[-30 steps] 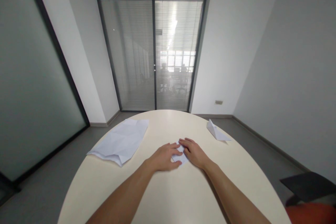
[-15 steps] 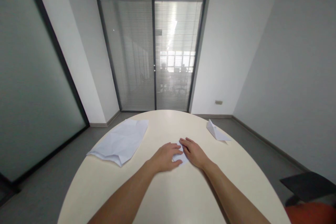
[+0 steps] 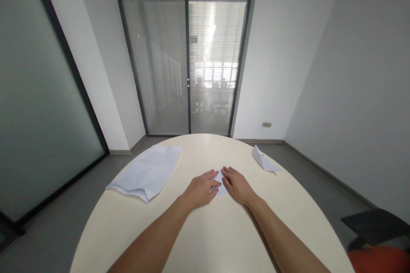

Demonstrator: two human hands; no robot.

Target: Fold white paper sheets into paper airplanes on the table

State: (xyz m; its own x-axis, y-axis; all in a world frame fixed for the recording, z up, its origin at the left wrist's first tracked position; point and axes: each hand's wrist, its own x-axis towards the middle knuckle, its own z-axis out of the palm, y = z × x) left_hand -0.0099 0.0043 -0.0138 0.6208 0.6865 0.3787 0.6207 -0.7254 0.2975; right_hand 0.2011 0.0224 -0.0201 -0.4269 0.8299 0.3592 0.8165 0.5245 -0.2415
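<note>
A small folded piece of white paper [image 3: 219, 186] lies on the round cream table [image 3: 211, 234], mostly covered by both hands. My left hand [image 3: 201, 188] rests flat on its left part, fingers stretched out and pressing down. My right hand [image 3: 236, 184] lies flat on its right part, fingers extended toward the far side. The fingertips of the two hands nearly meet over the paper.
A stack of creased white sheets [image 3: 147, 171] lies at the table's far left. A folded white paper shape [image 3: 263, 160] sits at the far right edge. A dark chair [image 3: 374, 226] with an orange seat stands at the lower right. Glass doors with blinds are beyond the table.
Both hands have slid slightly away from me along the paper, and less of the paper shows below the left thumb. Nothing else has moved.
</note>
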